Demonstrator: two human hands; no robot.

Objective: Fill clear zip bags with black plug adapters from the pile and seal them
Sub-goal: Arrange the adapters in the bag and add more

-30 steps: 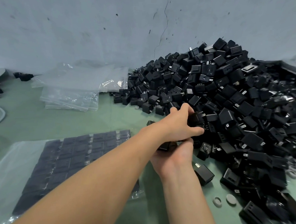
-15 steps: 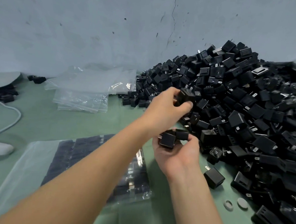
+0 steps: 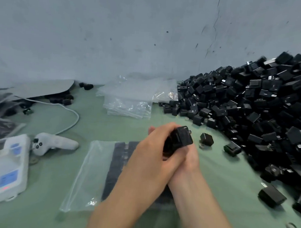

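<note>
Hands: your left hand [image 3: 151,155] and right hand [image 3: 190,159] closed together around 1 clump of adapters [image 3: 178,141].
Shift: you brought them away from the pile [image 3: 251,105], to above the part-filled zip bag [image 3: 91,171].

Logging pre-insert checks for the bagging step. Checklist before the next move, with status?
1. Adapters gripped: ok, left hand and right hand both hold them.
2. Hands over the bag: ok.
3. Room left in bag: ok, its left part is unfilled.
4. Bag mouth open: cannot tell.
5. Count in hand: cannot tell, fingers cover them.
6. Spare bags on the table: ok.
</note>
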